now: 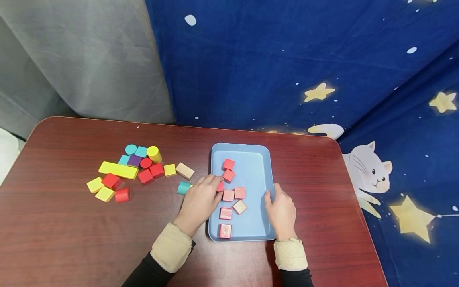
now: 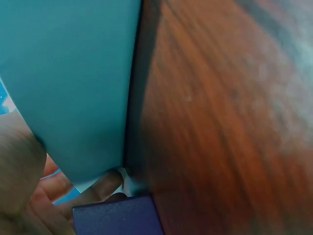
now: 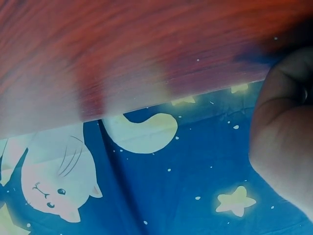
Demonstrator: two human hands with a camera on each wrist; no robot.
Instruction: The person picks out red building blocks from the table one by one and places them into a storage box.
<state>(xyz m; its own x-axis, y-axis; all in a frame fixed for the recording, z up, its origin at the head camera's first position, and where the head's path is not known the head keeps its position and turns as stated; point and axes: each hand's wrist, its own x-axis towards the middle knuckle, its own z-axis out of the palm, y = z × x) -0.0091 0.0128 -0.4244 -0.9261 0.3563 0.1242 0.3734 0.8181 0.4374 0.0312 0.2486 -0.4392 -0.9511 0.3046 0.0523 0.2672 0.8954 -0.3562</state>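
In the head view, my left hand (image 1: 201,201) reaches over the left rim of a light blue tray (image 1: 252,229) and pinches a round red block (image 1: 220,186) at the fingertips. Several red cubes (image 1: 225,213) lie in the tray's left half, along with a pale-topped cube (image 1: 240,207). On the opposite side my right hand (image 1: 282,211) grips the tray's right rim, thumb inside. A teal cylinder (image 1: 184,187) sits beside the left hand. From the left wrist, a purple block (image 2: 117,215) shows near the fingers, below a broad teal surface (image 2: 73,83).
Left of the tray lie a long yellow block (image 1: 118,170), a yellow cylinder (image 1: 154,154), a plain wooden block (image 1: 185,170), a red cylinder (image 1: 122,195) and several other coloured blocks. A starry blue curtain (image 1: 251,67) hangs behind the brown table (image 1: 57,223).
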